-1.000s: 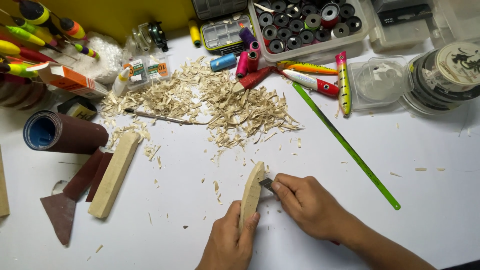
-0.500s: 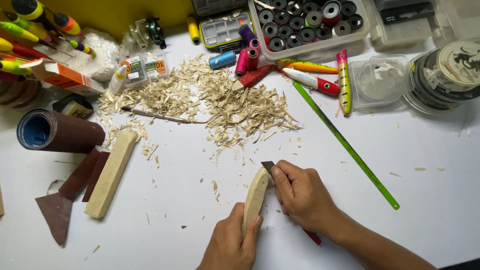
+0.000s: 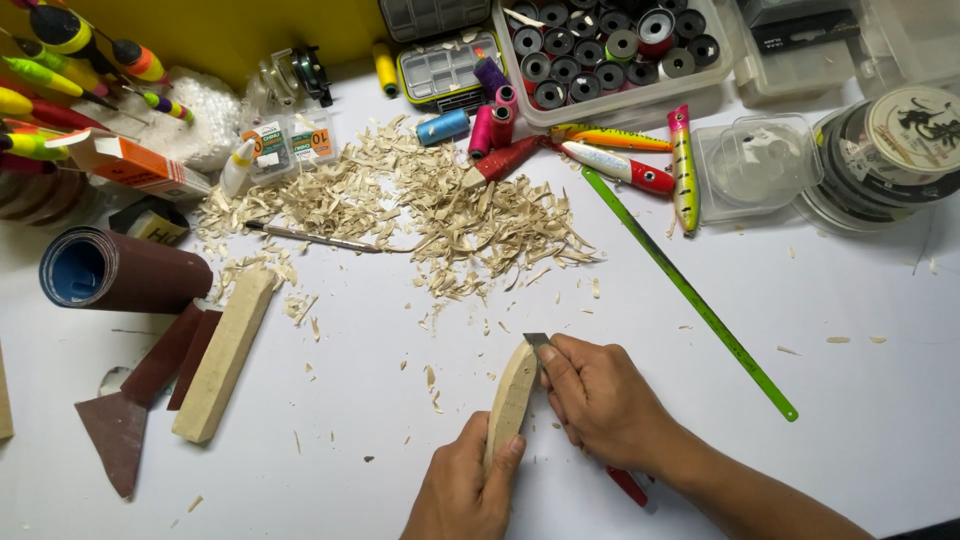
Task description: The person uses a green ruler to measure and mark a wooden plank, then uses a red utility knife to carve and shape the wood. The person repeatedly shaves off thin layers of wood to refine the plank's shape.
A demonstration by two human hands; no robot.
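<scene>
Lower centre of the frame: I see the left hand point(image 3: 462, 492) clamped around the lower end of a pale wooden blank point(image 3: 511, 402), held upright off the white table point(image 3: 860, 400). The right hand point(image 3: 600, 398) is closed on a knife, its blade point(image 3: 537, 341) set against the blank's upper tip; the red handle point(image 3: 628, 486) shows below the wrist. I judge the step to be carving the tip. Whether the edge actually bites is unclear. The next stroke calls for a shallow, controlled cut. Shavings point(image 3: 470, 215) lie at upper centre.
</scene>
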